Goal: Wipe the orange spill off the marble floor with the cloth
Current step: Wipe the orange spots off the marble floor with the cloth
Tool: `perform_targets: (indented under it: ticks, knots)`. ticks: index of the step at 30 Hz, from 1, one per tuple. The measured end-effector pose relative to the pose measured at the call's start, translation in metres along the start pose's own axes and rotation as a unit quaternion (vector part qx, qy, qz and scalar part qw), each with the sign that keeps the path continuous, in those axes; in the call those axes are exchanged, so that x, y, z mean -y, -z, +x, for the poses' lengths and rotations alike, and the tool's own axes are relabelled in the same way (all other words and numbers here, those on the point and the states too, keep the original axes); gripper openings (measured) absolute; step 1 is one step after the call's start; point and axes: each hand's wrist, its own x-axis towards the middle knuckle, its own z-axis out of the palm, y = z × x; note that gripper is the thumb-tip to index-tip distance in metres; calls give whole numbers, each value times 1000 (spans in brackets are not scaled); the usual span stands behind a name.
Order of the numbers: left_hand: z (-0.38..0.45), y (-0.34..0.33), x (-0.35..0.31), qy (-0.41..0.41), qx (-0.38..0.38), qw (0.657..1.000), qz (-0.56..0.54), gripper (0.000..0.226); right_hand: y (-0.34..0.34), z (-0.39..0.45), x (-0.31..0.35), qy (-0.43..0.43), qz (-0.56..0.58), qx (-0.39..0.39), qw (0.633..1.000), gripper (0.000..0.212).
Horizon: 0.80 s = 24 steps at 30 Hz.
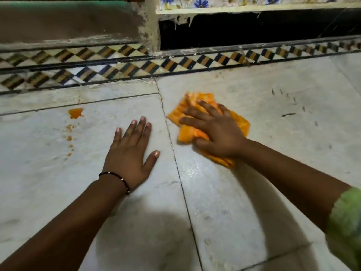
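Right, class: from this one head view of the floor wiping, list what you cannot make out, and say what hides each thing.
- Floor beneath the orange cloth: covered by the cloth and the right hand.
- Marble under the left hand: hidden by the palm.
- Dark recess below the floral-tiled shelf: too dark.
- Green sleeve: cut off at the right edge.
- Small drops beneath the orange spill: too small to count.

Single head view, looking forward-down, close over marble floor [224, 202], facing wall.
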Motion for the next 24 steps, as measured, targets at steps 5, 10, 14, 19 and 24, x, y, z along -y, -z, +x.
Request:
perform_targets:
  ticks: [5, 10, 14, 19, 24]
  knots:
    - [-1, -2, -4, 9, -4, 1000, 15, 75, 5, 22, -28, -236, 7, -12, 972, 67]
    - [-9, 8, 2, 14, 15, 1000, -13, 82, 2, 77, 48, -183, 16, 23, 983, 61]
    - [-49, 33, 41, -26, 8, 999, 16, 64, -9, 19, 69, 16, -18, -1, 1000, 67]
    - [-110, 63, 120, -144, 66, 981, 108, 46, -3, 38, 61, -57, -25, 59, 996, 77]
    - [-142, 67, 148, 9, 101, 992, 76, 80, -2, 100, 136, -217, 24, 64, 974, 65]
